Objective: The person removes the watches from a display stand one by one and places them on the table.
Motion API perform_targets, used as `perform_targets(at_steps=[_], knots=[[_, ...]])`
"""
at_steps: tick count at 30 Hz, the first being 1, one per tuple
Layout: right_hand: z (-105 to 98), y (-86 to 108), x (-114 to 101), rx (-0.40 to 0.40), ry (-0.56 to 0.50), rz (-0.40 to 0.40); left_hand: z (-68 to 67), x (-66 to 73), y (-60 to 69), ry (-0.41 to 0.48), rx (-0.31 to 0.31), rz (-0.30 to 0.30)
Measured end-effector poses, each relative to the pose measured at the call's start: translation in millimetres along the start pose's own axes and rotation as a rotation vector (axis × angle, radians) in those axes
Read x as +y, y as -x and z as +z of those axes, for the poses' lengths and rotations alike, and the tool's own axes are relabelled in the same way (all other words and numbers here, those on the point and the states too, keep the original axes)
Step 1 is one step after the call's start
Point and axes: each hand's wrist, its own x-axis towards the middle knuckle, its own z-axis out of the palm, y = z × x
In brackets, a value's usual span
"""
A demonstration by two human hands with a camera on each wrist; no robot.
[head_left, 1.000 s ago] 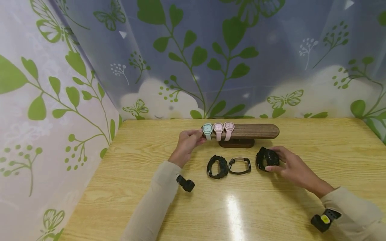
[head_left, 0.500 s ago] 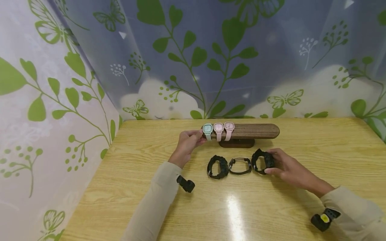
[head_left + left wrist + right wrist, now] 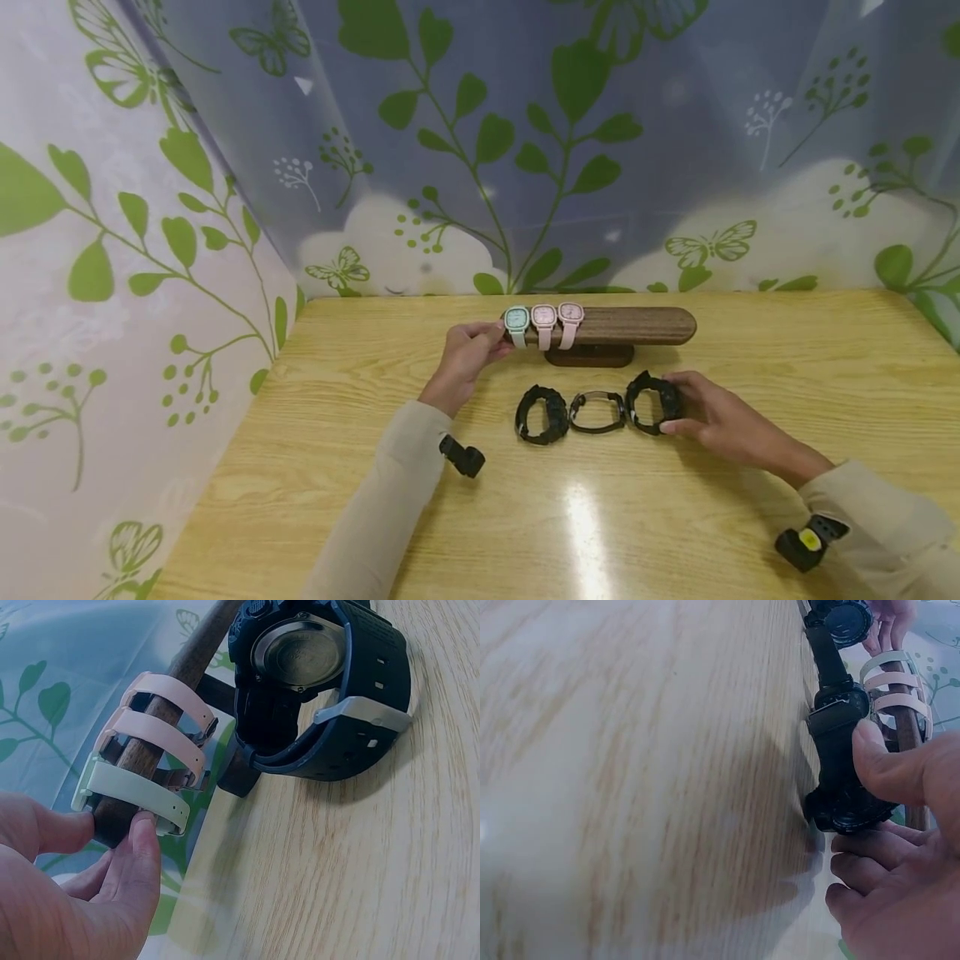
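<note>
The black sports watch rested on edge on the tabletop, directly to the left of the right hand, which was the nearer of the two. The right hand gripped the watch case between thumb and fingers; the case lay on the right side of the strap loop, and the loop's opening faced upward. The bar of the wooden watch stand lay beyond the watch, its long axis running left to right, crosswise to that opening. The left hand pinched the bar's left end, beside the mint-green watch. Relative to the frame one second earlier, the black sports watch had shifted left to the slim black wristband; whether the two touched could not be confirmed. Its position matched the half-second-earlier frame closely. The left hand and the stand showed no displacement.
</note>
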Motion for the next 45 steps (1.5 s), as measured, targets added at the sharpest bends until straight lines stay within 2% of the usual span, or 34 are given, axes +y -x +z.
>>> perform_targets(at_steps=[4, 7, 14, 22, 35, 42, 45], knots=[[-3.2, -0.3, -0.9, 0.020, 0.026, 0.010, -0.4, -0.3, 0.3, 0.001, 0.000, 0.000], [-8.1, -1.4, -1.0, 0.035, 0.029, 0.051, -1.0, -0.5, 0.5, 0.006, 0.000, -0.001], [-26.0, -7.0, 2.9, 0.096, -0.069, 0.175, -1.6, -1.0, -0.2, 0.012, 0.000, -0.007], [-43.0, -15.5, 9.8, 0.159, -0.118, 0.247, -1.1, -0.7, -0.3, 0.010, 0.003, -0.017], [-49.3, -35.4, 2.0, 0.285, -0.200, 0.205, -0.3, 0.5, -0.1, 0.027, -0.007, -0.001], [-46.7, -43.1, -1.7, 0.322, -0.367, 0.154, -0.1, 1.0, 0.7, 0.025, -0.013, 0.008], [-45.3, -45.3, -2.2, 0.341, -0.383, 0.156, -0.1, 0.1, 0.3, 0.026, -0.016, 0.006]])
